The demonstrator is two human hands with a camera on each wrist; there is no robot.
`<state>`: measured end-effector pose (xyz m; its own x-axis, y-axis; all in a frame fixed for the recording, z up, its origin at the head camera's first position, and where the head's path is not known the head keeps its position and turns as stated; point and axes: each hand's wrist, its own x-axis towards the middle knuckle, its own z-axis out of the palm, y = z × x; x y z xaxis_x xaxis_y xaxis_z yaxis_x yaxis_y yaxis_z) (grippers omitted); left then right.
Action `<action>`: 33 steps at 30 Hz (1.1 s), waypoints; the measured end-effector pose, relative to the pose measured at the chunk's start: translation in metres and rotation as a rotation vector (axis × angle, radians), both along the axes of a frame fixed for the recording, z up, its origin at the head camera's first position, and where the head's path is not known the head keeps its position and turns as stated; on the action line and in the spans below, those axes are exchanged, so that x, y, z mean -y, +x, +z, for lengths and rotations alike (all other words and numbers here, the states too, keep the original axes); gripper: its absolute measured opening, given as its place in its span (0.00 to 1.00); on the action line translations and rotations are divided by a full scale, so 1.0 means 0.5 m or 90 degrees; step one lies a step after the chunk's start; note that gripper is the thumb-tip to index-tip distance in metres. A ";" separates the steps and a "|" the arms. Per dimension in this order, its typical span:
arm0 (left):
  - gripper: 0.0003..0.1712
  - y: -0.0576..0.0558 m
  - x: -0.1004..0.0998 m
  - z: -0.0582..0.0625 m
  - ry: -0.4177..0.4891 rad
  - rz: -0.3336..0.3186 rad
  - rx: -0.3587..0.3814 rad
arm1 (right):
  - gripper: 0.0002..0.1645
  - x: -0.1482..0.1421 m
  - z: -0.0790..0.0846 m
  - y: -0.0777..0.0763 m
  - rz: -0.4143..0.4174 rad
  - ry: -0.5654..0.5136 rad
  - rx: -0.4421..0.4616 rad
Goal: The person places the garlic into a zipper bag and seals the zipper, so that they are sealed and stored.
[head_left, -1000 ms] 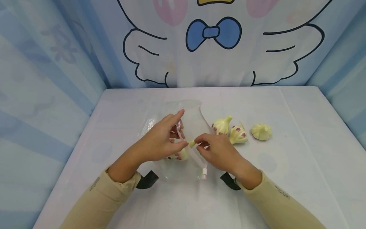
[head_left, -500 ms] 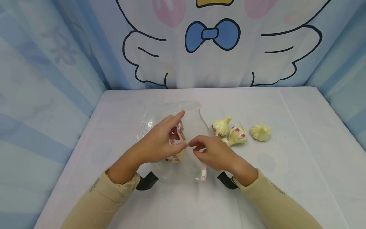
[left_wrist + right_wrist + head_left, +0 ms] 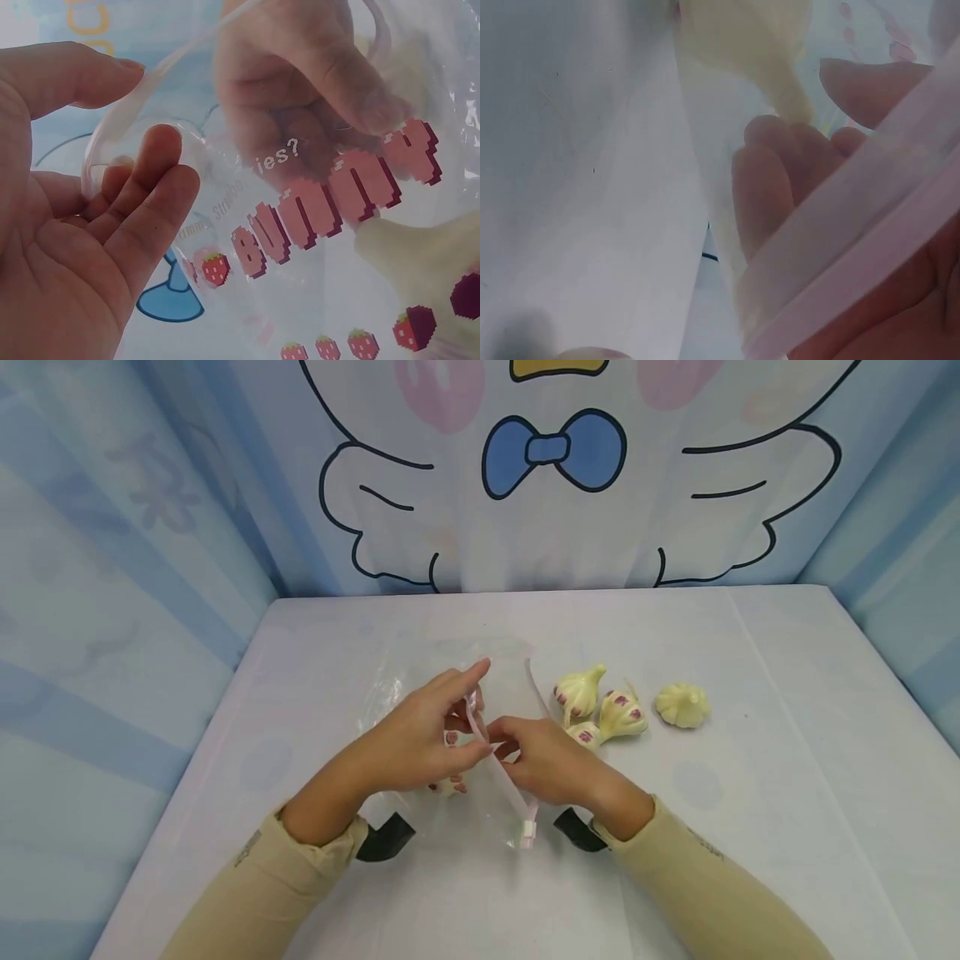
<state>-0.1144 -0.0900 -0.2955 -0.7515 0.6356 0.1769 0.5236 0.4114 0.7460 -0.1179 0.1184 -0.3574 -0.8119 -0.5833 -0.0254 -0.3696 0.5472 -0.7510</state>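
A clear zip bag (image 3: 480, 818) with a pink zip strip (image 3: 513, 793) and BUNNY lettering lies under both hands. My left hand (image 3: 423, 727) grips the rim on its near side, thumb and fingers curled about the strip. My right hand (image 3: 551, 760) reaches into the bag's mouth; in the left wrist view its curled fingers (image 3: 289, 142) show through the film. A garlic bulb (image 3: 448, 785) is inside, partly hidden by the left hand. In the right wrist view the garlic stem (image 3: 789, 94) ends right at the right fingertips (image 3: 769, 135), with the thumb (image 3: 874, 86) apart from it.
Several garlic bulbs lie right of the bag: a group of three, one of them (image 3: 622, 714) with purple spots, and a paler one (image 3: 682, 704) farther right. The white table (image 3: 787, 827) ends at a printed curtain (image 3: 555, 543) behind.
My right hand has moved left into the bag's mouth, and the garlic stem it pinched has gone inside. Another bulb by the group has come into sight. The left hand stays nearly in place.
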 end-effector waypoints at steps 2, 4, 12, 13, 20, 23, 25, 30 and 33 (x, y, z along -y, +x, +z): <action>0.48 0.001 0.000 0.000 -0.005 0.001 -0.001 | 0.18 0.003 -0.001 -0.001 0.007 0.000 0.007; 0.48 0.001 0.000 0.000 -0.005 0.000 0.001 | 0.18 0.005 -0.002 -0.001 0.016 0.000 0.015; 0.48 -0.001 0.003 0.000 -0.011 0.004 -0.002 | 0.21 -0.008 0.006 0.001 0.015 0.006 0.016; 0.48 -0.001 0.003 0.000 -0.014 0.006 -0.001 | 0.21 -0.013 0.009 0.002 0.014 0.005 0.013; 0.49 -0.005 0.004 -0.002 -0.021 0.007 0.000 | 0.22 -0.059 0.026 0.010 0.003 -0.013 -0.009; 0.49 -0.007 0.003 -0.003 -0.029 0.011 0.005 | 0.21 -0.081 0.033 0.014 -0.024 -0.018 -0.025; 0.49 -0.008 0.003 -0.003 -0.033 0.014 0.009 | 0.20 -0.095 0.035 0.017 -0.047 -0.025 -0.035; 0.48 -0.011 0.006 -0.006 -0.032 0.011 0.005 | 0.19 -0.133 0.029 0.020 -0.098 -0.019 -0.053; 0.48 -0.012 0.008 -0.008 -0.032 0.010 0.004 | 0.20 -0.155 0.026 0.023 -0.121 -0.003 -0.056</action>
<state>-0.1203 -0.0941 -0.2993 -0.7630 0.6311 0.1399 0.5116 0.4573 0.7274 -0.1064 0.1960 -0.3446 -0.9061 -0.4198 0.0534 -0.3250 0.6097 -0.7230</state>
